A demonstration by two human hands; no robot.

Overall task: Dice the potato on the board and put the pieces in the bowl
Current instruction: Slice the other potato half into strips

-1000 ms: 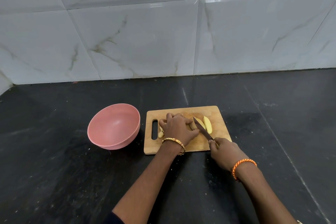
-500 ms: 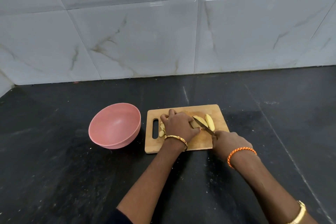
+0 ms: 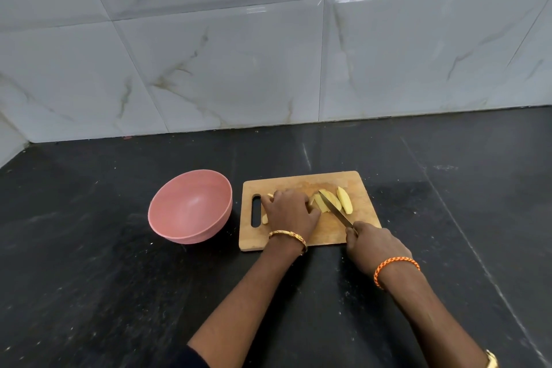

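Potato strips (image 3: 330, 202) are shown near the centre of the wooden board (image 3: 310, 237), with one separate wedge (image 3: 344, 204) lying just beside them at about 3 o'clock and small pale pieces (image 3: 264, 218) visible at 9 o'clock, by the board's handle slot. Compared with half a second earlier, the knife (image 3: 335, 209) has been carried further across the strips, its tip now resting at their 12 o'clock edge; the strips under the blade appear more divided, so the dicing is judged to be under way but unfinished. The pink bowl (image 3: 191, 206), standing near the board at its 9 o'clock side on the dark counter (image 3: 89, 293), is seen to hold nothing yet.

The left hand (image 3: 291, 213) is laid palm-down over the uncut portion, fingers bent and pressed onto the potato to steady it; how firmly it is gripped cannot be told. The right hand (image 3: 375, 243) is closed round the knife handle at the board's 5 o'clock corner, the blade angled toward 11 o'clock. A gold bangle (image 3: 288, 236) is worn on the left wrist and an orange cord (image 3: 395, 267) on the right.
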